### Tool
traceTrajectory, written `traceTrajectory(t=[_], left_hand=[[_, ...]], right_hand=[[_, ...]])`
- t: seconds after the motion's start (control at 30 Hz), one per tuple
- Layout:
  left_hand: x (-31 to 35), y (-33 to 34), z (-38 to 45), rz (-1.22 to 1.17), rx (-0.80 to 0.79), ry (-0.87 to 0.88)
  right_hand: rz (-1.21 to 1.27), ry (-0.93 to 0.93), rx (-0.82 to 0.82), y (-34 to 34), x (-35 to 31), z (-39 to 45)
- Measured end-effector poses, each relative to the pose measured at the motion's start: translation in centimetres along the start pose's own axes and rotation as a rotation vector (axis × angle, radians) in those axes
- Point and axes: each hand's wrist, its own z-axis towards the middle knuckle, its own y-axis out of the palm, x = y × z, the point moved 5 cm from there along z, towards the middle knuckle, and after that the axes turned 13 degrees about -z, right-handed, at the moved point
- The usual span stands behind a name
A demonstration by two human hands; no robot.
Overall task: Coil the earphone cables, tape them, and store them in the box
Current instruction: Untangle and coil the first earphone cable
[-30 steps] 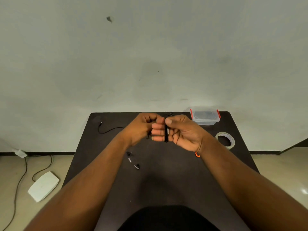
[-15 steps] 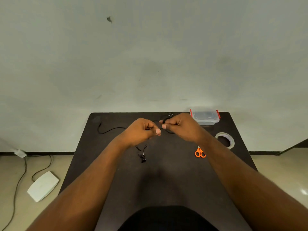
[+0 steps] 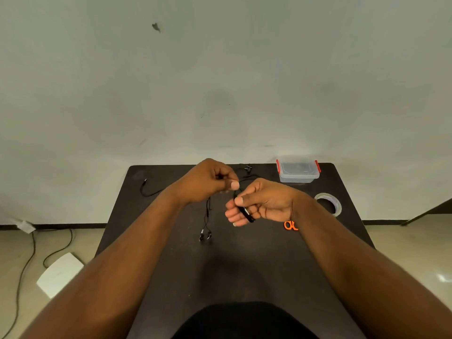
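Black earphone cable (image 3: 207, 211) dangles, earbuds low; left hand (image 3: 208, 182) pinches it, right hand (image 3: 261, 204) grips its coiled part.

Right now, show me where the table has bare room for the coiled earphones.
Bare patch: the near table, between the forearms, below the earbuds. Also the left strip beneath the loose cable. Crowded: the far right, with box, tape and scissors.

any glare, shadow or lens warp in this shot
Head view: wide-angle warp bows the floor line and stretches the forearms; a soft shadow lies on the table under the hands; a small glare spot sits on the floor at right; the thin earphone cable is faint.
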Motion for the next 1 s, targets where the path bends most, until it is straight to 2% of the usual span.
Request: traceTrajectory(t=[0.1, 0.23, 0.3, 0.4, 0.5, 0.57, 0.7, 0.87, 1.0], left_hand=[[-0.4, 0.8, -0.3, -0.331, 0.054, 0.025], [-1.5, 2.7, -0.6, -0.565, 0.118, -0.04], [-1.9, 3.1, -0.8, -0.577, 0.142, -0.049], [-2.2, 3.5, -1.2, -0.468, 0.118, -0.058], [-2.6, 3.1, -1.5, -0.381, 0.151, -0.095], [-2.5, 2.7, -1.4, -0.244, 0.155, -0.096], [-2.9, 1.8, -1.2, -0.031, 0.138, -0.184], [-3.7, 1.2, -1.5, 0.041, 0.074, -0.284], [-3.1, 0.6, -1.1, 0.259, 0.067, -0.255]], right_hand=[[0.26, -0.206, -0.038, 0.4, -1.3, -0.6], [0.415, -0.447, 0.045, 1.0, -3.2, -0.8], [0.522, -0.552, 0.111, 0.8, -4.1, -0.9], [0.607, -0.647, 0.253, -0.3, -4.8, -1.1], [0.355, -0.624, 0.48, -1.3, -4.5, -0.9], [-0.034, -0.558, 0.628, -1.3, -3.9, -0.7], [-0.815, -0.451, 0.676, -0.6, -2.8, 0.2], [-1.082, -0.334, 0.604, -1.0, -1.6, 0.7], [-1.102, -0.194, 0.492, -1.3, -0.8, 1.0]])
